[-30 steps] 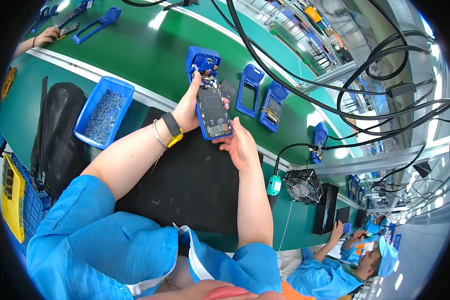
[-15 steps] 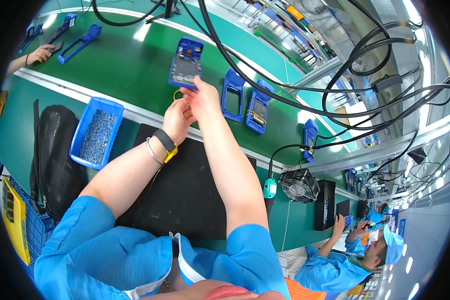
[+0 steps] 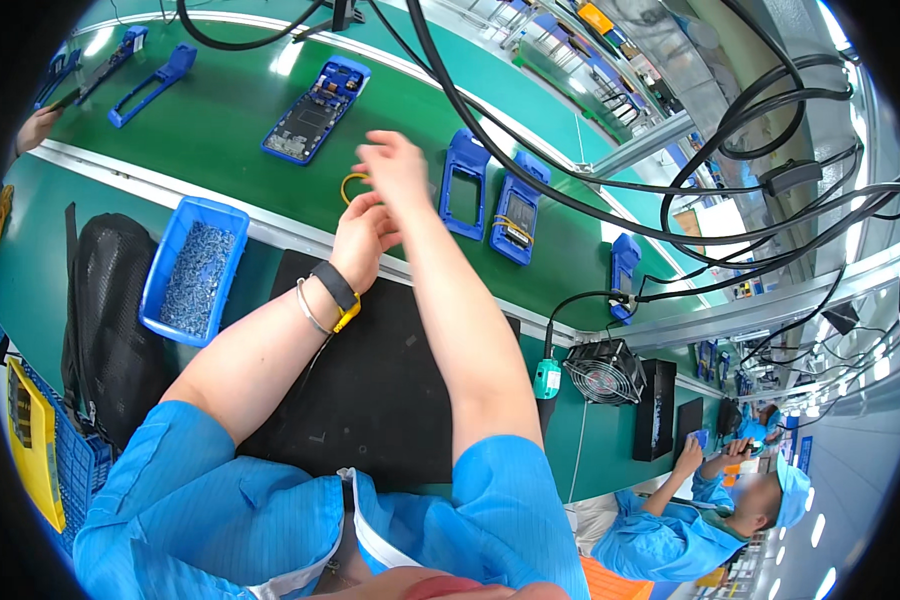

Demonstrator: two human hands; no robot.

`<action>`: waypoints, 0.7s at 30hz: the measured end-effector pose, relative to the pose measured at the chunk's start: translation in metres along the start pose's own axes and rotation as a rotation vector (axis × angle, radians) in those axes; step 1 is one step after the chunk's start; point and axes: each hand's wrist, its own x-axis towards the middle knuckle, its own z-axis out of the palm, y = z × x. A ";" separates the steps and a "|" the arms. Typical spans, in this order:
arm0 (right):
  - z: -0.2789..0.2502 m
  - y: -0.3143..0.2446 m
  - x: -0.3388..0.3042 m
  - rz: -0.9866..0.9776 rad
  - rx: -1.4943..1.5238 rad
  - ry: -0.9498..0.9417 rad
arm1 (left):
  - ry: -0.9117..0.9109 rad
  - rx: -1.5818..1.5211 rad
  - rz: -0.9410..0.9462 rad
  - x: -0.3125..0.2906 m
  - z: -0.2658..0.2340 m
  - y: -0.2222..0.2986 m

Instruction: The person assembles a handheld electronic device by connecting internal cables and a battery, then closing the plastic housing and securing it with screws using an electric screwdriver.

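My left hand is at the near edge of the green belt, its fingers curled together. A thin yellow rubber band loops out at its fingertips and seems pinched there. Just above it, my right hand is slightly blurred, fingers apart and holding nothing. Beyond both hands, a blue handheld device housing with an exposed circuit board lies tilted on the belt, touched by neither hand. To the right are an empty blue frame and another blue device with a yellow band around it.
A blue bin of small parts and a black bag stand at left. A black mat lies under my forearms. Black cables hang across the right, above a small fan. Another person's hand is at far left; a co-worker sits at right.
The device housing has moved away to the left and turned, out of my right hand's touch. My right hand has let go and its fingers have spread. The left hand shifted slightly right.
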 end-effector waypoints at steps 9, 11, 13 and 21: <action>-0.129 0.079 -0.080 0.220 -0.855 0.584 | -0.139 0.206 0.019 -0.008 0.008 0.011; -0.132 0.086 -0.075 0.273 -0.869 0.573 | -0.184 0.228 0.008 -0.010 0.010 0.010; -0.129 0.088 -0.064 0.305 -0.925 0.581 | -0.187 0.242 0.013 -0.011 0.010 0.009; -0.154 0.079 -0.077 0.204 0.018 0.634 | -0.255 0.273 -0.060 -0.013 0.011 0.006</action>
